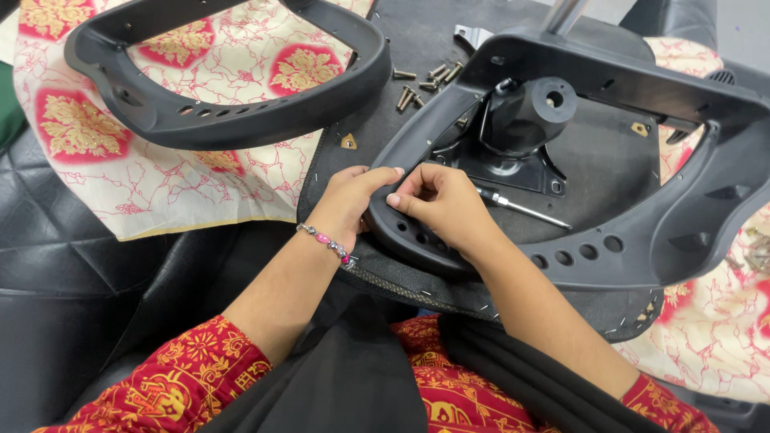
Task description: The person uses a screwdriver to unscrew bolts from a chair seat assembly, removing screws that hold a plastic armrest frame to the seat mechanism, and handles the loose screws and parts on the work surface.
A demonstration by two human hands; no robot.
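A patterned cloth [160,184] carries a black frame [233,120] and seemingly loose screws [417,88].

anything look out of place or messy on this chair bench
Mostly tidy. The screws lie loose in a scattered heap on the black seat underside, not in any tray, and the screwdriver lies free beside the right hand.

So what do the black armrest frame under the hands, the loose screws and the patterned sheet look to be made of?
Armrest frame: looks like moulded plastic, matt black, with a dull sheen and rounded cast holes. The left hand and right hand both rest on its near rim.
Screws: metal by their shine, dull silver to brassy.
Patterned sheet: woven cloth, cream with red and gold print, lying in soft folds.
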